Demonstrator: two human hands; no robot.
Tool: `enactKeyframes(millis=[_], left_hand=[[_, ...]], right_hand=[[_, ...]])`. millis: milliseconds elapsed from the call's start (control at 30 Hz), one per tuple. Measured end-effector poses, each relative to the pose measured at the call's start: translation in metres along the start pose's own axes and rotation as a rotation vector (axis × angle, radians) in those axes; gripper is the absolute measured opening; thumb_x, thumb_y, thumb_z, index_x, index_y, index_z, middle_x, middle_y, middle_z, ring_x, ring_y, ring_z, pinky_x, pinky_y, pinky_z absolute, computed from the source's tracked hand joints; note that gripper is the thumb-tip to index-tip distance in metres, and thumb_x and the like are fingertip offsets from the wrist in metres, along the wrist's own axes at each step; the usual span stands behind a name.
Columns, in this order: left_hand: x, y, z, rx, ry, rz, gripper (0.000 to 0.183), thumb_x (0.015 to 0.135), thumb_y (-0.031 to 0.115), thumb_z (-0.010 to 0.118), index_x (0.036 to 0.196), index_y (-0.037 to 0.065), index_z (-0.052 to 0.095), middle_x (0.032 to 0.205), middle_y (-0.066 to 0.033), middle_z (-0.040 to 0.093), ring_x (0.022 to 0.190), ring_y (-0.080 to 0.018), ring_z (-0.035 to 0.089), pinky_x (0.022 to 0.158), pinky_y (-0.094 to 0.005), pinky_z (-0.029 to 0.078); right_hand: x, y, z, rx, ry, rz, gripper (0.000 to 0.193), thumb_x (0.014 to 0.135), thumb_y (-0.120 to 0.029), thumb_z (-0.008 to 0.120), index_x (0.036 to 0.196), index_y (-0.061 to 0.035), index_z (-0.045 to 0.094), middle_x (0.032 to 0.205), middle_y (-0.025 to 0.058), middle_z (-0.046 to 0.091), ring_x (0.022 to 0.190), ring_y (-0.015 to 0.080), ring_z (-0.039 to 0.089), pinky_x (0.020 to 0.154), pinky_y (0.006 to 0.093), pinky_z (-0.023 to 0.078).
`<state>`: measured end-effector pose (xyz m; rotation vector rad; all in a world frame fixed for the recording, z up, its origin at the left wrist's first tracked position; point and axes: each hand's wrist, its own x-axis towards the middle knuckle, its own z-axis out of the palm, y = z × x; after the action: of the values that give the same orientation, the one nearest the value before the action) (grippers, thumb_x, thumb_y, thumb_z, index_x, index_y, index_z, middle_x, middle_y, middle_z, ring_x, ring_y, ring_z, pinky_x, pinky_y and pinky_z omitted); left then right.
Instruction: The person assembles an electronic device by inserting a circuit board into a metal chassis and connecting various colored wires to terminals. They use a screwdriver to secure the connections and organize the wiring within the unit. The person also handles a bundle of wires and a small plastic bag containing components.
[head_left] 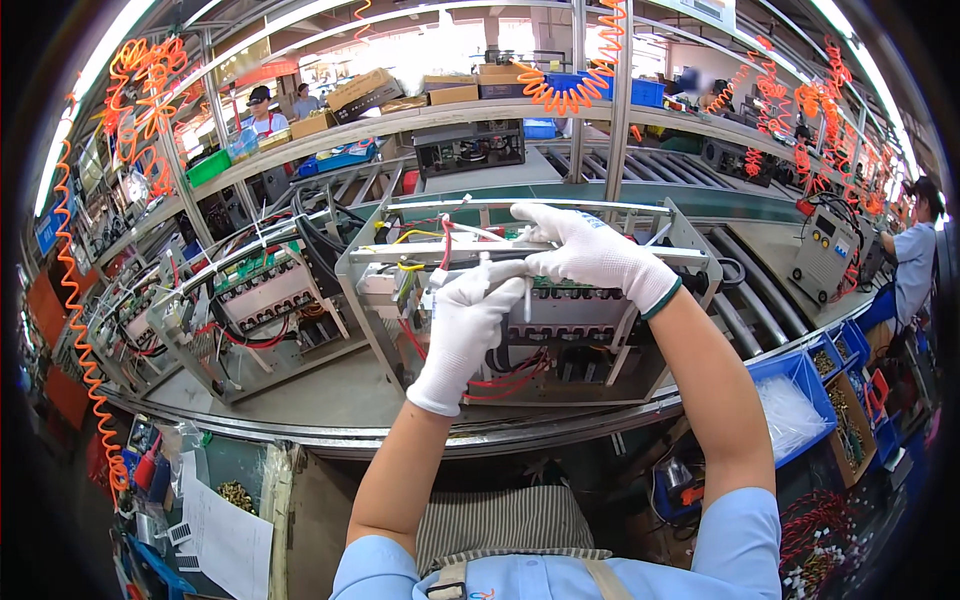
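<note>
Both my hands wear white knit gloves and meet over an open metal machine chassis (590, 392) packed with circuit boards and wiring. My left hand (458, 335) is closed at the front of its upper rail, fingertips pressed together. My right hand (590, 250) reaches over the rail from the right, its fingers bent and its thumb by the left fingertips. What either hand pinches is hidden by the gloves. A slim white piece (528, 300) hangs just below the fingertips. Red and white wires (446, 240) run along the rail left of my hands.
More open chassis (265, 300) stand on the line at left. Behind runs a roller conveyor (745, 315). Orange coiled hoses (75, 290) hang around. A blue bin (795, 405) with clear plastic bags sits at right. A person (910, 255) works beside a finished-looking machine (828, 255).
</note>
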<state>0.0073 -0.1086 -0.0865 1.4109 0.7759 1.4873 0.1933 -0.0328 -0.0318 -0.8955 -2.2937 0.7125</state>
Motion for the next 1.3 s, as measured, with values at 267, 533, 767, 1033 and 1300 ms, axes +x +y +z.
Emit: enactKeyframes(millis=[267,533,767,1033,1300], left_hand=[[0.007,0.029,0.003,0.355,-0.03,0.005,0.02,0.095,0.014,0.061,0.107,0.0,0.068,0.079,-0.0033,0.067,0.066,-0.0112,0.06,0.062,-0.0267,0.048],[-0.017,-0.026,0.014,0.842,0.169,0.287,0.029,0.086,0.021,0.073,0.103,0.002,0.058,0.087,-0.0123,0.07,0.075,-0.0249,0.069,0.068,-0.0366,0.055],[-0.007,-0.073,0.016,0.855,0.22,0.293,0.021,0.089,0.015,0.07,0.098,0.004,0.055,0.074,-0.0072,0.062,0.058,-0.0196,0.057,0.056,-0.0343,0.046],[-0.007,-0.034,0.018,0.052,0.108,-0.03,0.026,0.086,0.005,0.069,0.111,0.001,0.066,0.081,-0.0002,0.066,0.064,-0.0037,0.05,0.058,-0.0205,0.042],[-0.002,0.017,-0.003,-0.04,-0.116,-0.064,0.028,0.093,0.014,0.059,0.116,-0.001,0.067,0.092,-0.0069,0.075,0.043,0.001,0.035,0.04,-0.0174,0.024]], right_hand=[[0.002,-0.003,0.003,-0.023,0.007,-0.018,0.073,0.088,-0.008,0.067,0.151,-0.0015,0.031,0.131,0.0197,0.059,0.098,0.0131,0.058,0.074,0.0273,0.051],[0.001,-0.015,-0.002,0.187,-0.077,0.125,0.08,0.086,-0.003,0.068,0.154,-0.0032,0.025,0.133,0.0259,0.056,0.082,0.0088,0.054,0.069,0.0252,0.05],[0.004,-0.013,-0.003,0.195,-0.078,0.178,0.065,0.083,-0.004,0.072,0.141,0.006,0.043,0.13,0.019,0.061,0.087,0.0124,0.058,0.068,0.0257,0.051],[0.002,-0.013,-0.005,0.179,-0.089,0.162,0.05,0.083,-0.002,0.072,0.13,0.005,0.059,0.112,0.0084,0.07,0.078,0.0073,0.056,0.069,0.025,0.051],[0.005,-0.01,-0.007,0.217,-0.121,0.139,0.046,0.082,-0.004,0.072,0.126,0.0049,0.062,0.1,0.0036,0.069,0.08,0.007,0.055,0.071,0.0234,0.049]])
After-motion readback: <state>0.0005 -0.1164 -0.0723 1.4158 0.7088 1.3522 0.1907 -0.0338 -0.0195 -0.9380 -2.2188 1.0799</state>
